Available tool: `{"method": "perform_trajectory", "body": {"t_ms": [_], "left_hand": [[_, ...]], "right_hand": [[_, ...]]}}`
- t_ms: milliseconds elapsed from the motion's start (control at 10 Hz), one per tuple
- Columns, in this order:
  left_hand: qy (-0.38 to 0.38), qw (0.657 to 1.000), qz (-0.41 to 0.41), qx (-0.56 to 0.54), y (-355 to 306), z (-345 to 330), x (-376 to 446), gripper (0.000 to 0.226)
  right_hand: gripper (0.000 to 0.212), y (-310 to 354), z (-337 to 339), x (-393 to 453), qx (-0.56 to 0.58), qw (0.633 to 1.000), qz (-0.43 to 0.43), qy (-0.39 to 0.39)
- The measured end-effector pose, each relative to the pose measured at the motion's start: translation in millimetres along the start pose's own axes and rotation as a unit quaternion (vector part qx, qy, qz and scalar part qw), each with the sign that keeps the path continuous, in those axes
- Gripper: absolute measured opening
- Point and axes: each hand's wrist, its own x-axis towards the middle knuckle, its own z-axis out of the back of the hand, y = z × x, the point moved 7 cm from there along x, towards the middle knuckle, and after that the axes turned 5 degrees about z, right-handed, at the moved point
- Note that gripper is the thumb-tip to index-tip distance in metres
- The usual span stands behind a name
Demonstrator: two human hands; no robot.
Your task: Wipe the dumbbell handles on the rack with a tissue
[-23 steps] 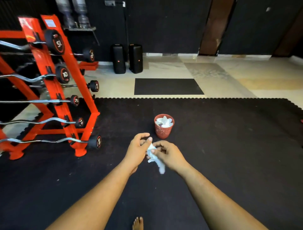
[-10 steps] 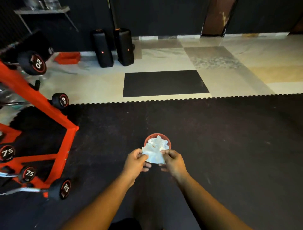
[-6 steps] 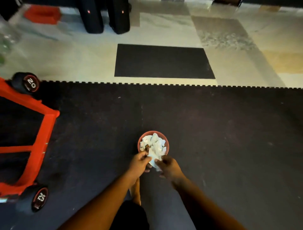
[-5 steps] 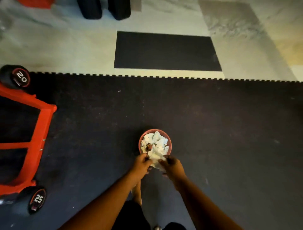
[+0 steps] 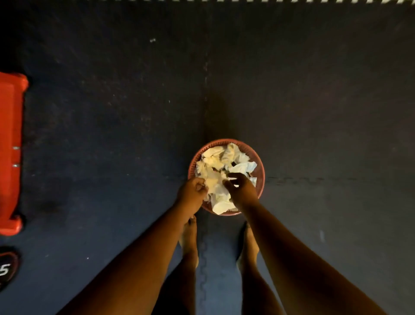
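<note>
The floor is a dark rubber mat (image 5: 112,123) made of interlocking tiles, with a toothed seam running down between the person's bare feet, and at the very top edge the jagged border of the mat meets a pale floor (image 5: 224,0). At the far left stands the foot of the orange rack (image 5: 10,153), and below it, in the lower left corner, the black end of a dumbbell (image 5: 7,268) shows a white digit "5"; the rest of the number is cut by the frame. In the middle of the view a small red bin (image 5: 260,170) sits on the mat, full of crumpled white tissues. The left hand (image 5: 192,194) is at the near left rim of the bin with its fingers curled, pinching the tissue (image 5: 221,197), which lies over the near edge of the heap. The right hand (image 5: 241,187) is over the bin with its fingers spread and bent; I cannot tell if it grips the tissue or only touches it. Compared with half a second ago, the camera has tilted further down, so the black floor mat beyond and most of the rack are gone from view, and both feet are now visible.
</note>
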Motion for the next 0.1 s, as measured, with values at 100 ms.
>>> {"method": "perform_trajectory", "body": {"t_ms": [100], "left_hand": [[0.004, 0.999, -0.008, 0.031, 5.7, -6.7, 28.7, 0.028]], "right_hand": [[0.054, -6.4, -6.2, 29.4, -0.053, 0.998, 0.002, 0.028]]}}
